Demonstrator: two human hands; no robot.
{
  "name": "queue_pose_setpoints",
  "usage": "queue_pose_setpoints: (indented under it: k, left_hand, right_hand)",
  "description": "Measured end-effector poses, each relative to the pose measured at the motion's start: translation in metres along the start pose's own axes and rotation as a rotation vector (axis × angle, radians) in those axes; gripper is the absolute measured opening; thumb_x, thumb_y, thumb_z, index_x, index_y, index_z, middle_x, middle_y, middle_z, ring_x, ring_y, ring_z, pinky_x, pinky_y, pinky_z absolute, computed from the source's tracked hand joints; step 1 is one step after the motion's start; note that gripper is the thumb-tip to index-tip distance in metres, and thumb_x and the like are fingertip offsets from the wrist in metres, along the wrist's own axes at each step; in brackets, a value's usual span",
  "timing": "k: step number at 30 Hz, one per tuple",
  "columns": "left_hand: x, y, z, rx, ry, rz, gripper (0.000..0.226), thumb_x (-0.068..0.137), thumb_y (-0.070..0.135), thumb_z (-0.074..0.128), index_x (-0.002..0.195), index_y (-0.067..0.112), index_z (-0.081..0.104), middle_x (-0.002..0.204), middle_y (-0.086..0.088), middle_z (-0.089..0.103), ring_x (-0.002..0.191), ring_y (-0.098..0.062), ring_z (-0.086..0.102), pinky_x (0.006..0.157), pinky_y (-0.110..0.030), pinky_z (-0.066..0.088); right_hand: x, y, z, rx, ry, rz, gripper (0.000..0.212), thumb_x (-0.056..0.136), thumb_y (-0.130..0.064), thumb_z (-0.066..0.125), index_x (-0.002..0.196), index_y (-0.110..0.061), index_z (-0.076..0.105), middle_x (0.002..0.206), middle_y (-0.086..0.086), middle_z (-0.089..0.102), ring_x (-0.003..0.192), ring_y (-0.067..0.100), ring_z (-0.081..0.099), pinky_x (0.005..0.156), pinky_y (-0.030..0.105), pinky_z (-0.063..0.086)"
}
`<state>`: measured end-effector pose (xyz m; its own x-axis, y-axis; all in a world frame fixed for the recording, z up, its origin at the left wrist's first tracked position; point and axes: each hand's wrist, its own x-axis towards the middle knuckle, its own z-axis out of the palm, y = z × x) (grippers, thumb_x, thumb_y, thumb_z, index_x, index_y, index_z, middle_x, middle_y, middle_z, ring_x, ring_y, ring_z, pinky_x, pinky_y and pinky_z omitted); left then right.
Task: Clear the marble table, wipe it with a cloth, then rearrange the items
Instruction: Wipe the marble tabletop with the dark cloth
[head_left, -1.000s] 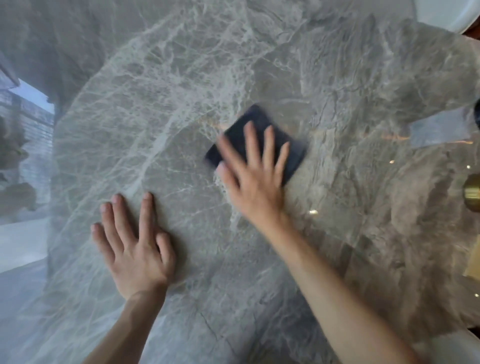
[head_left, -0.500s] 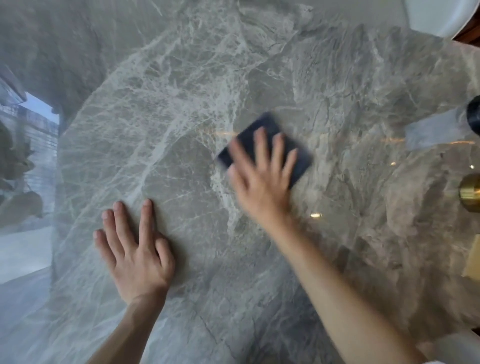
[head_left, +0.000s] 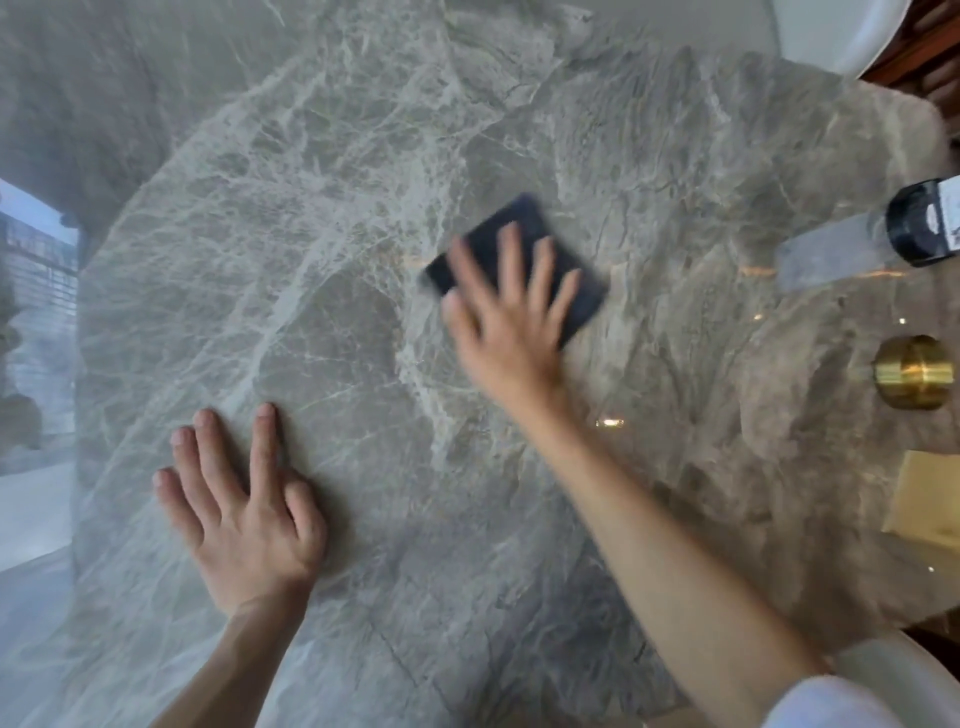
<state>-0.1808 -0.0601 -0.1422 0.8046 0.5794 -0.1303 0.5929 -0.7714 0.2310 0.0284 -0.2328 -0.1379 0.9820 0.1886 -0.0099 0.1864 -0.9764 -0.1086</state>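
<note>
A grey marble table (head_left: 363, 208) with white veins fills the view. A folded dark blue cloth (head_left: 582, 301) lies flat near its middle. My right hand (head_left: 504, 322) presses down on the cloth with fingers spread, covering its near half; the hand is blurred. My left hand (head_left: 244, 514) rests flat on the bare marble at the lower left, fingers apart, holding nothing.
At the right edge stand a black cylinder with a white label (head_left: 924, 223), a round brass object (head_left: 911, 371) and a pale yellow flat item (head_left: 924, 499). White chair parts show at the top right (head_left: 841, 31) and bottom right (head_left: 893, 670).
My right hand has slid the cloth to the right across the marble. My left hand stays planted in the same spot.
</note>
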Motion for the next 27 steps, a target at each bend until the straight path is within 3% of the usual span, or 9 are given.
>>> queue_pose_setpoints:
  k: [3,5,7,9,12,14,17,21,27]
  left_hand:
    - [0.0,0.001,-0.002,-0.013,-0.01,-0.003,0.067,0.085,0.033,0.028,0.151,0.034,0.024,0.163,-0.012,0.007,0.152,-0.029,0.002,0.123,-0.054,0.002]
    - [0.001,0.001,-0.001,-0.021,-0.016,-0.012,0.067,0.085,0.033,0.028,0.151,0.034,0.025,0.163,-0.011,0.007,0.152,-0.029,0.002,0.123,-0.053,0.001]
    - [0.0,0.0,0.001,-0.019,-0.008,-0.012,0.067,0.085,0.034,0.028,0.151,0.034,0.025,0.163,-0.01,0.006,0.153,-0.029,0.001,0.123,-0.051,0.0]
    - [0.001,-0.002,0.003,-0.017,0.007,-0.005,0.066,0.085,0.035,0.027,0.151,0.034,0.025,0.163,-0.009,0.006,0.153,-0.028,0.001,0.123,-0.05,-0.001]
    - [0.001,-0.005,0.005,0.012,0.002,0.002,0.068,0.084,0.035,0.028,0.152,0.035,0.022,0.164,-0.009,0.005,0.153,-0.027,0.001,0.124,-0.05,0.0]
    - [0.001,-0.004,0.003,0.02,0.006,0.009,0.069,0.083,0.035,0.03,0.152,0.035,0.022,0.163,-0.01,0.006,0.153,-0.028,0.002,0.124,-0.05,0.001]
    - [0.002,-0.001,-0.001,0.022,-0.013,0.004,0.07,0.082,0.033,0.032,0.151,0.032,0.025,0.163,-0.013,0.011,0.152,-0.031,0.005,0.123,-0.051,0.003]
    - [0.002,-0.001,-0.003,0.02,-0.021,0.006,0.07,0.082,0.033,0.033,0.151,0.031,0.027,0.163,-0.014,0.012,0.152,-0.031,0.006,0.123,-0.052,0.005]
    - [0.002,-0.006,0.005,-0.005,0.004,0.008,0.071,0.081,0.035,0.033,0.152,0.031,0.026,0.164,-0.009,0.01,0.153,-0.028,0.004,0.123,-0.052,0.003]
  right_hand:
    - [-0.118,0.011,-0.003,-0.025,-0.164,-0.494,0.054,0.098,-0.06,0.032,0.151,-0.052,0.02,0.167,0.001,0.01,0.153,0.037,0.004,0.116,0.069,0.008]
    - [-0.157,0.064,-0.013,-0.087,-0.249,-0.609,0.053,0.099,-0.059,0.033,0.15,-0.052,0.02,0.167,0.001,0.009,0.153,0.039,0.005,0.115,0.071,0.009]
    - [-0.135,0.116,-0.025,-0.133,-0.243,-0.415,0.052,0.1,-0.058,0.027,0.151,-0.051,0.02,0.167,0.003,0.011,0.153,0.038,0.008,0.113,0.071,0.014]
    - [-0.068,0.136,-0.029,-0.094,-0.142,0.055,0.054,0.098,-0.058,0.023,0.151,-0.051,0.019,0.166,0.004,0.013,0.152,0.037,0.01,0.114,0.07,0.011]
    - [0.048,0.098,-0.027,0.084,-0.077,0.47,0.055,0.096,-0.062,0.02,0.15,-0.054,0.013,0.167,0.002,0.007,0.153,0.037,0.003,0.114,0.072,0.002]
    - [0.058,0.049,-0.01,0.055,-0.052,0.287,0.054,0.098,-0.061,0.018,0.151,-0.052,0.014,0.166,0.004,0.012,0.152,0.038,0.005,0.114,0.072,0.003]
    - [-0.047,-0.005,0.003,-0.043,-0.079,-0.282,0.055,0.099,-0.06,0.025,0.152,-0.049,0.016,0.167,0.004,0.012,0.153,0.038,0.006,0.115,0.07,0.008]
    - [-0.152,0.071,-0.016,-0.121,-0.285,-0.644,0.054,0.099,-0.06,0.032,0.15,-0.052,0.02,0.167,0.002,0.01,0.153,0.039,0.005,0.114,0.072,0.01]
    - [0.022,0.107,-0.026,-0.03,-0.133,0.199,0.054,0.098,-0.059,0.019,0.152,-0.051,0.013,0.167,0.0,0.009,0.154,0.032,0.004,0.117,0.068,0.006]
